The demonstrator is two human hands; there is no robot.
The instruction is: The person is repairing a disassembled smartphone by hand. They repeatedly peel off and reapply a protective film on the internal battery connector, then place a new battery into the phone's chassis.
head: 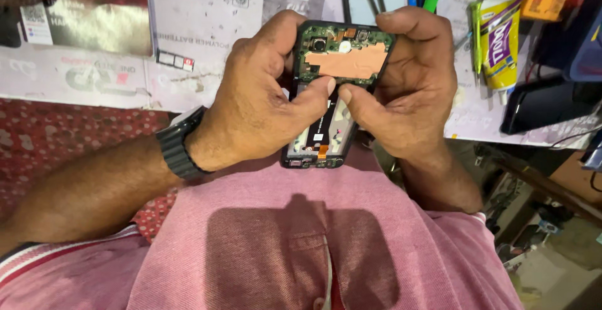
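Centrally, an opened smartphone (335, 90), its back cover removed so that the green circuit board and a copper-coloured patch are exposed, is held above the lap, just off the near edge of the table (476, 131). It is gripped by the left hand (260, 100), closed around its left side with the thumb pressed on the middle, and by the right hand (407, 78), closed around its right side, thumb tips nearly touching. A black wristband (177, 144) is worn on the left wrist. Toward the table's right edge a glue tube (501, 37) and a dark phone (544, 103) are seen.
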